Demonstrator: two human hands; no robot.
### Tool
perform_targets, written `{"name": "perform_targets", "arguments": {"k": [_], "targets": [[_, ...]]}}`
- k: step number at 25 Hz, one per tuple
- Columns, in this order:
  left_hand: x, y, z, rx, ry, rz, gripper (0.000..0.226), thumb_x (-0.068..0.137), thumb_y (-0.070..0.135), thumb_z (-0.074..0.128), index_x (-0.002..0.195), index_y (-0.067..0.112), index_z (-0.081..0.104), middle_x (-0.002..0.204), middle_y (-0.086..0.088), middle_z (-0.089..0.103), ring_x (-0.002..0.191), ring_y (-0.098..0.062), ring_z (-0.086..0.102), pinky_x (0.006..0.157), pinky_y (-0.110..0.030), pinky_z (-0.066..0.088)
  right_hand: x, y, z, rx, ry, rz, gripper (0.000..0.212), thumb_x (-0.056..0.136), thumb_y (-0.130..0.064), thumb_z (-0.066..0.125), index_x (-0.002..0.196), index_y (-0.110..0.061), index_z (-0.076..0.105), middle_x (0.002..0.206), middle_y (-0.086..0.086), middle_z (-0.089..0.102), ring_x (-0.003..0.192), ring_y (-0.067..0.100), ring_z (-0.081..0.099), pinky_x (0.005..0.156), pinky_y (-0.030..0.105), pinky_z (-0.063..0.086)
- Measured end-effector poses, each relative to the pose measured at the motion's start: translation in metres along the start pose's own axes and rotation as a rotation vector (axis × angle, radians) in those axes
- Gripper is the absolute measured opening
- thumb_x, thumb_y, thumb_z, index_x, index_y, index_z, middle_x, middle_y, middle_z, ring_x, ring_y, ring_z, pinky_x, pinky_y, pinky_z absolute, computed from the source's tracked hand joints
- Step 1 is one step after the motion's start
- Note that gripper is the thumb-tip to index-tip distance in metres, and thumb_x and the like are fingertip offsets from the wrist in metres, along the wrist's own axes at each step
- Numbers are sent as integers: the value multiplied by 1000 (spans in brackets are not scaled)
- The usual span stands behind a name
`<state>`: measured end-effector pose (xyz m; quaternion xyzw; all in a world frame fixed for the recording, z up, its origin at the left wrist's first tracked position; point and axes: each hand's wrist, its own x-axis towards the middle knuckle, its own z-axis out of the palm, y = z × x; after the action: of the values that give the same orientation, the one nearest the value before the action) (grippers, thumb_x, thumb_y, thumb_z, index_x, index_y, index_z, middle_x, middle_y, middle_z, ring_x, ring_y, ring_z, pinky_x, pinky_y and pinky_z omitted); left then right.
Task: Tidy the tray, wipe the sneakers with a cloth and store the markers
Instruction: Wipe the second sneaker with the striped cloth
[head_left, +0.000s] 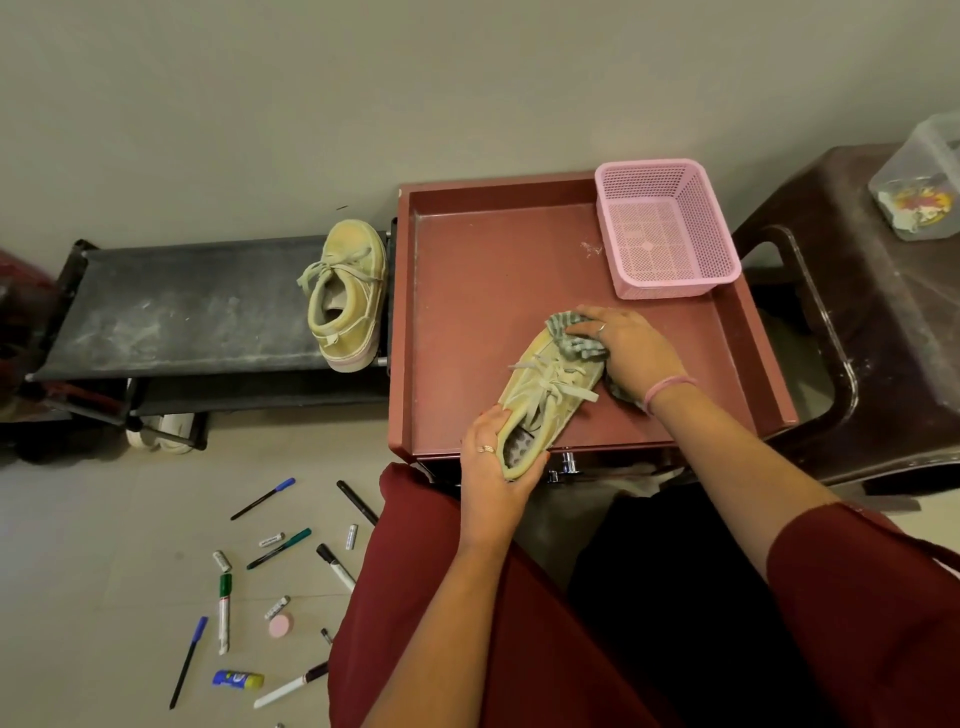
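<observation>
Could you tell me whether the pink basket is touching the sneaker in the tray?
Apart. The head view shows the pink basket in the tray's far right corner, with bare tray floor between it and the sneaker nearer the person.

Yellow sneaker (545, 395) in red tray (483, 291); checked cloth (576, 338) on toe.
</observation>
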<state>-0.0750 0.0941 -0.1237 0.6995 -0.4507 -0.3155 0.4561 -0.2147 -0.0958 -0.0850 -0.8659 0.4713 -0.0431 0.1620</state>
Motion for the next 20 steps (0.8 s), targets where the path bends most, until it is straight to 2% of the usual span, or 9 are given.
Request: {"name": "perform_targets", "arguments": {"k": [3, 5, 6, 7, 8, 10, 12, 16, 20], "targets": [[-3, -5, 4, 109, 10, 57, 62, 76, 13, 80, 129, 13, 48, 133, -2, 45, 126, -16, 43, 108, -24, 37, 8, 2, -4, 187, 140, 248, 51, 77, 6, 46, 116, -18, 66, 123, 6, 64, 114, 31, 56, 97, 37, 46], [-6, -8, 7, 163, 33, 125, 63, 76, 14, 80, 129, 16, 45, 134, -4, 42, 125, -21, 44, 106, -31, 40, 12, -1, -11, 174, 145, 262, 32, 78, -1, 48, 97, -14, 69, 105, 12, 67, 103, 37, 57, 89, 36, 47], [-7, -8, 8, 188, 43, 150, 64, 76, 15, 79, 128, 18, 43, 134, -4, 41, 125, -23, 44, 106, -32, 40, 12, -4, -13, 127, 101, 213, 23, 80, -4, 49, 92, -13, 67, 107, 12, 64, 105, 37, 54, 91, 36, 43], [-8, -9, 9, 214, 49, 167, 64, 76, 15, 79, 128, 18, 43, 134, -4, 39, 125, -24, 44, 106, -33, 40, 12, -11, -13, 63, 21, 138, 22, 82, -6, 50, 97, -11, 66, 115, 10, 59, 112, 35, 47, 98, 39, 37], [-8, -10, 10, 237, 51, 178, 64, 76, 15, 79, 128, 18, 42, 133, -5, 38, 126, -25, 43, 106, -34, 40, 11, -19, -11, 3, -75, 36, 28, 84, -5, 50, 107, -10, 65, 123, 7, 54, 117, 33, 40, 102, 40, 33], [-9, -9, 11, 270, 46, 189, 65, 75, 15, 80, 128, 16, 43, 133, -5, 36, 126, -27, 43, 105, -35, 41, 5, -33, -9, -74, -210, -198, 45, 82, 4, 47, 122, -14, 61, 129, 2, 50, 118, 28, 38, 104, 35, 31], [-10, -8, 10, 294, 35, 191, 64, 76, 15, 80, 129, 13, 44, 133, -7, 37, 126, -27, 44, 105, -37, 43, 3, -25, -18, -127, -212, -326, 55, 80, 10, 47, 124, -20, 60, 130, -2, 52, 118, 24, 42, 105, 31, 30], [-9, -7, 9, 322, 19, 166, 63, 78, 14, 78, 131, 12, 45, 134, -6, 38, 126, -24, 44, 104, -38, 44, 7, -6, -22, -150, -42, -72, 56, 80, 11, 52, 123, -23, 62, 130, 0, 56, 112, 25, 45, 99, 33, 37], [-13, -5, 8, 362, 13, 181, 64, 77, 11, 79, 132, 10, 46, 135, -8, 39, 127, -24, 42, 107, -33, 40, -8, -33, -13, -138, -149, -200, 59, 80, 13, 49, 126, -22, 60, 125, 5, 56, 112, 27, 46, 98, 37, 41]]}}
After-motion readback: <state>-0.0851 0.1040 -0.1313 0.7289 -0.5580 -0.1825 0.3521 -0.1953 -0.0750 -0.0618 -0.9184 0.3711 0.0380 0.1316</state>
